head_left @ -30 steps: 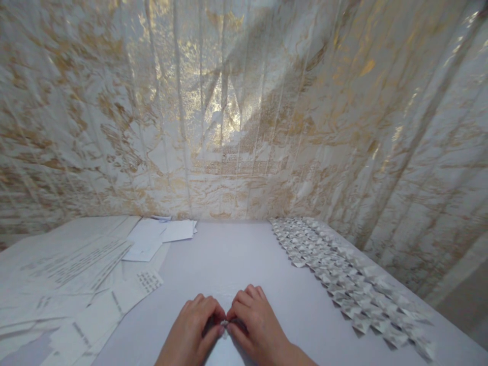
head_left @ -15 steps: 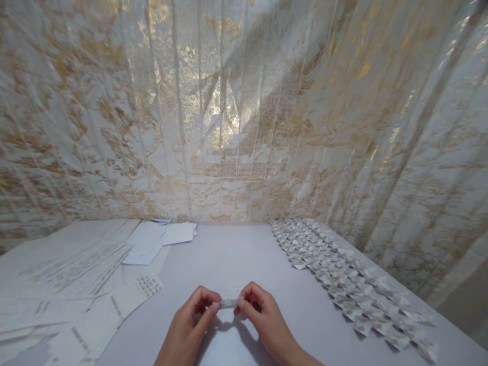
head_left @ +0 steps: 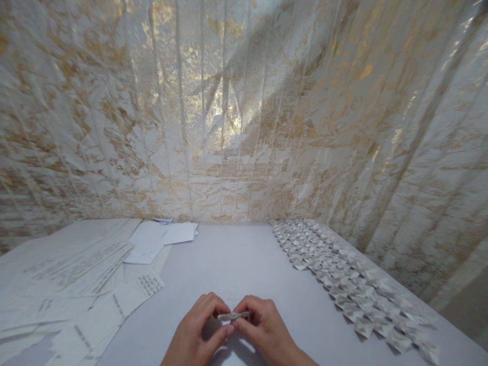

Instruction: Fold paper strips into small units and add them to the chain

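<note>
Above the worktop (head_left: 221,264), the left hand (head_left: 204,328) and right hand (head_left: 263,325) curved inward, fingertips nearly meeting, both pinching a small folded paper strip (head_left: 233,316).

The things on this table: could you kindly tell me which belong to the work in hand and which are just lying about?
Work in hand:
Left hand, right hand
Folded paper strip between the fingers
Probably the rows of folded paper pieces

Apparently lying about:
Printed sheets
Plain white papers

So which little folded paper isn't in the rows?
The little one held between the left hand and right hand; the other folded papers lie in rows on the right.
</note>
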Motion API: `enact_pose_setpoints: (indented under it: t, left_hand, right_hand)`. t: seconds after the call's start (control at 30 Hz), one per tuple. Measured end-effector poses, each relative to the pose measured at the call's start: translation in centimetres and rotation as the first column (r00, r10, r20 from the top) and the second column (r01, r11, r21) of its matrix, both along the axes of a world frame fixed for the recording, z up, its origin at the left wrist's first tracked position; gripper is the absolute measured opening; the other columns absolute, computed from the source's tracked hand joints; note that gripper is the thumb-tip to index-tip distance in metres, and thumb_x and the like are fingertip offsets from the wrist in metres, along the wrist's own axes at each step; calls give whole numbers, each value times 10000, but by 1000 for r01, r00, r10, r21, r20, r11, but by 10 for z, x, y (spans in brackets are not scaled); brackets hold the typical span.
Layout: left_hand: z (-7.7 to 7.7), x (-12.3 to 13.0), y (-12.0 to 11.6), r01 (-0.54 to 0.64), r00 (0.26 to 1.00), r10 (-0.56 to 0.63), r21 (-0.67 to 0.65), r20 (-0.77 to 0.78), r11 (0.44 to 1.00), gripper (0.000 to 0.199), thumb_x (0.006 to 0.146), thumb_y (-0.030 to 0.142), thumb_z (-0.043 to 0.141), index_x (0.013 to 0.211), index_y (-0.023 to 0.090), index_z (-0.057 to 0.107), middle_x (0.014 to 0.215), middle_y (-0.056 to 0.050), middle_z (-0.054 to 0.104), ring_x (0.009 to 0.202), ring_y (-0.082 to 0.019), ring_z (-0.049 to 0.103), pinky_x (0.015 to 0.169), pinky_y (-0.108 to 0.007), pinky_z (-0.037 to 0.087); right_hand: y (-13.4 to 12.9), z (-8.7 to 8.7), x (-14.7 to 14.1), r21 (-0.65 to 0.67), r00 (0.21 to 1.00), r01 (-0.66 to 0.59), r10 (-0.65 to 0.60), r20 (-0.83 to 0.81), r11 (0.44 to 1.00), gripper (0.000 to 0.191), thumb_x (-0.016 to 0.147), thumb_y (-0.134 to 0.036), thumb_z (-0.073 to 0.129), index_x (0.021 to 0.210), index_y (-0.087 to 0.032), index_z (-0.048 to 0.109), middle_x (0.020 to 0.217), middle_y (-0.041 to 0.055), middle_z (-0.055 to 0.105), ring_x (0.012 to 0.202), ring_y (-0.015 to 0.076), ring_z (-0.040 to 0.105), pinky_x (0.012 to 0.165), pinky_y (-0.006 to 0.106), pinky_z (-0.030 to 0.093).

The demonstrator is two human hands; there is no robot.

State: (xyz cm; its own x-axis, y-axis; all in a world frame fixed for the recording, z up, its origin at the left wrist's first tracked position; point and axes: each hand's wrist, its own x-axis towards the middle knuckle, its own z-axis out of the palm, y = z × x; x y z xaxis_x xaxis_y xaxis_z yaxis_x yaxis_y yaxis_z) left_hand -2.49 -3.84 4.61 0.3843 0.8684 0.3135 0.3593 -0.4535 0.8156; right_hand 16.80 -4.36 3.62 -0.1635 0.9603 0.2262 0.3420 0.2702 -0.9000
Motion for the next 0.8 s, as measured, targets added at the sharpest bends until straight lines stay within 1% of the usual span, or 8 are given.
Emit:
enact_pose_setpoints:
  t: [0.1, 0.27, 0.4, 0.47, 0.57, 0.67, 0.73, 0.8]
  left_hand:
    - [-2, -2, 3, 5, 1000, -4, 50, -15, 999, 214, 949, 361, 616, 775, 239, 646, 798, 9, 649, 799, -205, 631, 743, -295, 460]
    - [2, -4, 2, -11, 1000, 14, 130, -24, 991, 266, 980, 382, 573, 769, 244, 660, 796, 7, 663, 814, -206, 622, 773, -305, 437]
    - [3, -3, 3, 0, 1000, 0, 62, 10, 998, 290, 982, 406, 568, 765, 260, 694, 782, 18, 680, 808, -199, 630, 784, -299, 429]
    - [4, -3, 4, 22, 1000, -22, 25, 13, 999, 305, 988, 409, 544, 779, 277, 723, 794, 18, 701, 815, -198, 640, 793, -297, 433]
    - [7, -4, 5, 22, 1000, -21, -36, 20, 999, 274, 968, 401, 555, 840, 313, 781, 814, 15, 751, 832, -208, 671, 797, -289, 460]
    - [9, -4, 6, -12, 1000, 13, -86, 11, 996, 225, 932, 389, 597, 926, 333, 816, 842, 6, 789, 846, -225, 701, 782, -284, 492]
    - [7, -5, 7, -30, 1000, 30, -91, 1, 995, 219, 910, 378, 616, 957, 326, 824, 860, -4, 798, 856, -235, 711, 774, -287, 509]
    - [2, -5, 8, -47, 999, 48, -96, 12, 994, 226, 891, 360, 626, 991, 310, 823, 897, -16, 804, 872, -243, 719, 784, -295, 527]
  right_hand:
    - [0, 3, 2, 104, 993, 16, -29, 116, 994, 80, 763, -126, 740, 741, -182, 792, 670, 3, 688, 658, 152, 588, 638, 252, 379]
    - [-3, 8, 0, -7, 999, -20, 20, -39, 1000, 164, 849, -238, 683, 753, -185, 805, 660, 23, 736, 589, 146, 589, 575, 235, 385]
    - [-4, 10, -1, -22, 994, -58, 56, -90, 998, 229, 861, -309, 656, 756, -160, 794, 643, 45, 754, 557, 155, 598, 570, 235, 413]
    - [-4, 11, 1, 3, 996, -69, 69, -53, 998, 256, 877, -337, 638, 778, -162, 796, 673, 51, 764, 589, 164, 618, 593, 240, 425]
    - [-2, 14, 7, 56, 995, -89, 87, 50, 994, 298, 925, -352, 575, 819, -183, 796, 777, 56, 774, 714, 184, 656, 694, 261, 448]
    - [0, 14, 11, 45, 993, -62, 57, 100, 997, 282, 924, -375, 571, 925, -184, 779, 717, 25, 703, 672, 175, 596, 662, 267, 421]
    - [1, 12, 12, 12, 997, -22, 21, 78, 1000, 279, 905, -390, 593, 992, -178, 752, 632, -21, 597, 591, 151, 505, 587, 252, 367]
    - [1, 11, 11, -4, 999, -5, 5, 45, 1000, 261, 900, -383, 598, 998, -179, 729, 608, -49, 520, 569, 137, 449, 565, 243, 338]
